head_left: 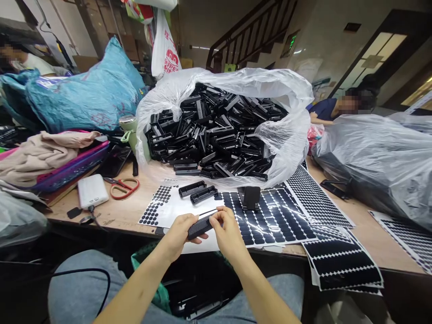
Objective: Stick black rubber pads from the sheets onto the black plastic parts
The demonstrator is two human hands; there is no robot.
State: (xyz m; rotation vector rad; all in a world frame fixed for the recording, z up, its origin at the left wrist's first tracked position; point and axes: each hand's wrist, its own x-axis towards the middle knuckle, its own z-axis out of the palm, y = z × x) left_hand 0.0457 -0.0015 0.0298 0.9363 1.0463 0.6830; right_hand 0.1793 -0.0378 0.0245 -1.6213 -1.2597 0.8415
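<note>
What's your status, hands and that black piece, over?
Left hand and right hand both gripping black plastic piece, at the table edge. Sheet of black pads just beyond. Nothing blocking the hands.

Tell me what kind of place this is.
Probably a small assembly workshop, perhaps in a house: a clear bag heaped with black plastic parts, sheets of black stick-on pads on the table, the left hand and right hand holding one black part. Staircase behind.
</note>
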